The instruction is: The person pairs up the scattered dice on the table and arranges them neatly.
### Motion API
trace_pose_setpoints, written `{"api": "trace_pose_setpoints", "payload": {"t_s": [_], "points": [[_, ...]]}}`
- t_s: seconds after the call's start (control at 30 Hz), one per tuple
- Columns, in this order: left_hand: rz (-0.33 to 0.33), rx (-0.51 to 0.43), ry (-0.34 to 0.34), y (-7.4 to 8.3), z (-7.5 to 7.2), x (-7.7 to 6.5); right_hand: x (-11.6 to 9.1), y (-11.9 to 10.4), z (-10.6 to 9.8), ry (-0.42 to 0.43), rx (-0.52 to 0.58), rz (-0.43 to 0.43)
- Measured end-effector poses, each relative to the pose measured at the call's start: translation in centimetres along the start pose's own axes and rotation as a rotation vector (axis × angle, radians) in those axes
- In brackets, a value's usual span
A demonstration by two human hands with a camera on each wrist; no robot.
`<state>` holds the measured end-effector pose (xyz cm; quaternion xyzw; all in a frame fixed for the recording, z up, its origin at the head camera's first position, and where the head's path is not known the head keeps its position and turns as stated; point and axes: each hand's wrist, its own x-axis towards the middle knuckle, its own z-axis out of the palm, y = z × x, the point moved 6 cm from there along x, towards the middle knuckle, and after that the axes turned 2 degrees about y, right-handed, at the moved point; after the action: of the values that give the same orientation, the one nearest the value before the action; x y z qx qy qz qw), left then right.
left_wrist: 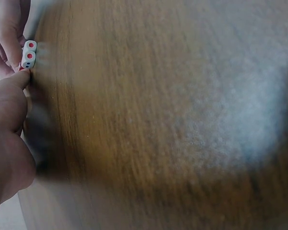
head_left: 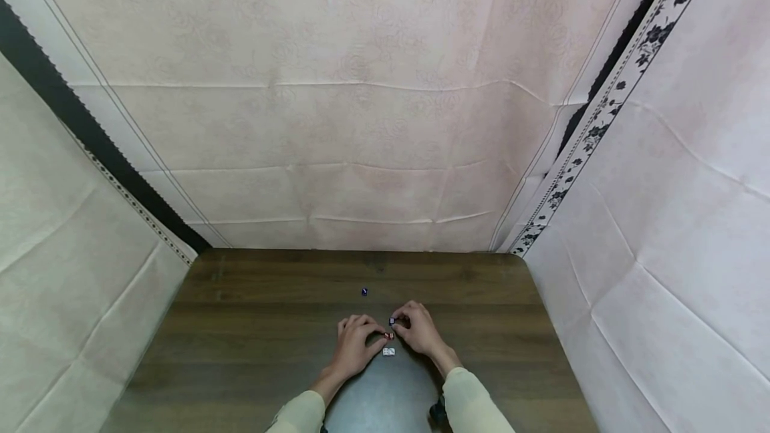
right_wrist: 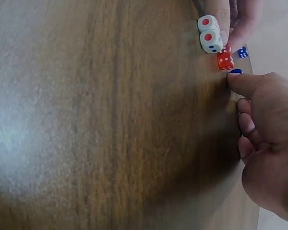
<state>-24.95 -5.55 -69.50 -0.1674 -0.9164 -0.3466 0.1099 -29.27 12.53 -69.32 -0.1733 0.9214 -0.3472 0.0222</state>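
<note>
Item: dice sorting on your wooden bench (head_left: pixel 252 326), landmark the two white dice (head_left: pixel 388 351). Left of them, your left hand (head_left: pixel 355 343) rests with fingers curled, fingertips meeting at a red die (head_left: pixel 390 336) just beyond the pair; whether it actually grips that die, you cannot tell. Right of them, your right hand (head_left: pixel 421 329) pinches a blue die (head_left: pixel 392 321) above the red one. Farther beyond, one blue die (head_left: pixel 364 292) lies apart, ungathered. Judged status: cluster mostly gathered, stray remaining.

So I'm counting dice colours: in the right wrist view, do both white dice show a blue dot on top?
No, each of the two white dice shows one red dot on top.
</note>
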Motion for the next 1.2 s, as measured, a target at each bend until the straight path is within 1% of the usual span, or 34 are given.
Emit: {"api": "trace_pose_setpoints", "payload": {"t_s": [0.2,0.4,0.6,0.7,0.8,0.9,1.0,1.1,1.2], "points": [[0.006,-0.003,0.006,0.2,-0.1,-0.1,0.0,0.4,0.2,0.009,0.01,0.013],[0.011,0.007,0.0,-0.2,-0.1,-0.1,0.0,0.3,0.1,0.011,0.018,-0.003],[0.03,0.005,-0.004,-0.7,-0.3,-0.4,-0.1,0.4,0.2,0.006,0.035,0.018],[0.044,0.001,0.015,-0.8,-0.6,-0.6,-0.1,0.4,0.2,0.014,0.035,0.019],[0.041,-0.02,0.031,-1.0,-1.0,-0.7,-0.1,0.5,0.2,0.029,0.029,0.004],[0.024,-0.044,0.05,-1.3,-1.3,-0.6,-0.1,0.6,0.2,0.037,0.025,0.0],[-0.004,-0.058,0.08,-1.7,-1.8,-0.1,-0.2,0.6,0.3,0.038,0.028,0.002],[-0.04,-0.053,0.111,-2.4,-2.2,0.8,-0.2,0.5,0.2,0.038,0.037,0.003],[-0.086,-0.034,0.126,-3.1,-2.7,1.8,-0.1,0.4,0.1,0.038,0.047,0.01]]}}
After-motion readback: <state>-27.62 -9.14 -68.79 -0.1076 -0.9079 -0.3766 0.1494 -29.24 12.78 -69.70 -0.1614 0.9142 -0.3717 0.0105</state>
